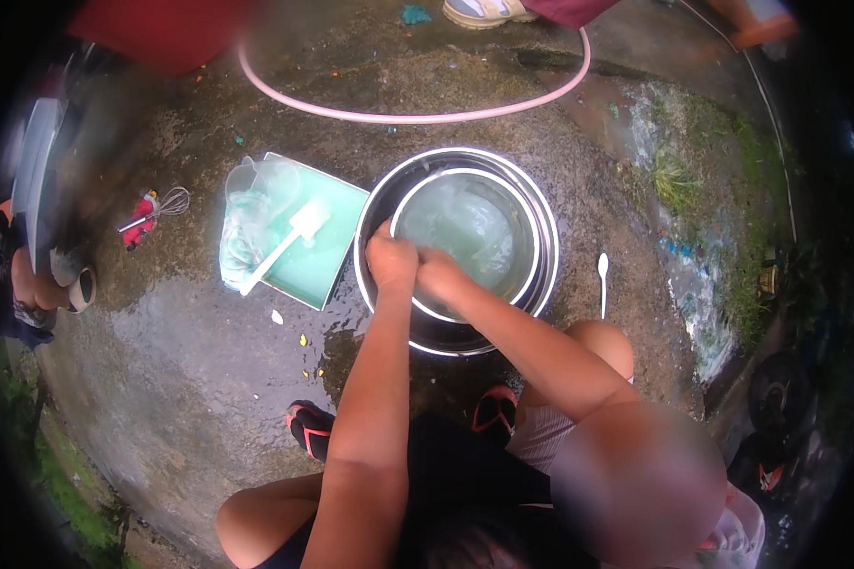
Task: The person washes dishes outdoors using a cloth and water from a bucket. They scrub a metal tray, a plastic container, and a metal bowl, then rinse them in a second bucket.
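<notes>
In front of me a small metal bowl (519, 192) of cloudy, pale green liquid stands inside a wider metal basin (441, 344). My left hand (391, 257) is closed at the small bowl's left rim. Against it, my right hand (438, 276) has curled fingers over the same rim; its grip is hidden and slightly blurred. Left of the basin lies a mint-green rectangular tray (338, 245). A white spatula (309, 217) rests across it, and crumpled clear plastic (242, 213) with green residue covers its left side.
A wire whisk (174, 202) lies on a small red item (142, 222) at left. A white plastic spoon (603, 267) is on the concrete (185, 341) at right. A pink hose (413, 119) curves ahead, near another person's sandal (480, 14). Someone's limb (35, 284) shows at far left.
</notes>
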Motion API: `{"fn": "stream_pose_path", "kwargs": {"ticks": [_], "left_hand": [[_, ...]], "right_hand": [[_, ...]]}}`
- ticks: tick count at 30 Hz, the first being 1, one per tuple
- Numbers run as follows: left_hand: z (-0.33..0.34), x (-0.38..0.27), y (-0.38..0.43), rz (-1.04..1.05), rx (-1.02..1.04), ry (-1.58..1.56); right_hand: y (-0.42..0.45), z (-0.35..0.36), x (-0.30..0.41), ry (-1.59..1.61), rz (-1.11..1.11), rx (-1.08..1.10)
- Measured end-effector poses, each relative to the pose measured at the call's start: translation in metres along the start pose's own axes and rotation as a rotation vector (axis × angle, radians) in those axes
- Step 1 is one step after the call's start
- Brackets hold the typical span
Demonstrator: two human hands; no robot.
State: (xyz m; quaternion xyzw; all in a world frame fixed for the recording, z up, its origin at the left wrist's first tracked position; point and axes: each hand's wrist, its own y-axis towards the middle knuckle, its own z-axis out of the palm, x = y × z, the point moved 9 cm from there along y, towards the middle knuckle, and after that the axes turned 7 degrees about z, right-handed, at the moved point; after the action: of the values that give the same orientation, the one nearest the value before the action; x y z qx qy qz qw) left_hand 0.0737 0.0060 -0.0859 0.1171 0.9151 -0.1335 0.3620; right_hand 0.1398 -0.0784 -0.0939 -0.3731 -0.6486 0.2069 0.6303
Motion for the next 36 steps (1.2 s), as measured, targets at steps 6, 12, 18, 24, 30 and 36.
{"fn": "stream_pose_path", "kwargs": {"ticks": [6, 12, 18, 24, 30, 36], "left_hand": [[-0.014, -0.012, -0.005, -0.003, -0.016, -0.046], [-0.009, -0.022, -0.005, 0.045, -0.005, 0.045], [-0.025, -0.037, -0.013, -0.01, -0.043, -0.145], [-0.026, -0.029, -0.012, -0.023, -0.078, -0.038], [0.005, -0.02, -0.001, 0.148, 0.045, -0.013], [-0.011, -0.036, -0.002, 0.22, -0.001, 0.0]], "right_hand": [[-0.064, -0.047, -0.014, -1.002, -0.401, -0.058], [-0.032, -0.097, -0.036, -1.643, -0.224, -0.198], [-0.036, -0.022, -0.024, -0.855, -0.114, -0.021], [-0.053, -0.04, -0.017, -1.171, -0.142, 0.011], [0.009, -0.106, -0.006, -1.398, -0.488, -0.678], [0.049, -0.044, 0.033, -1.181, -0.737, -0.355]]}}
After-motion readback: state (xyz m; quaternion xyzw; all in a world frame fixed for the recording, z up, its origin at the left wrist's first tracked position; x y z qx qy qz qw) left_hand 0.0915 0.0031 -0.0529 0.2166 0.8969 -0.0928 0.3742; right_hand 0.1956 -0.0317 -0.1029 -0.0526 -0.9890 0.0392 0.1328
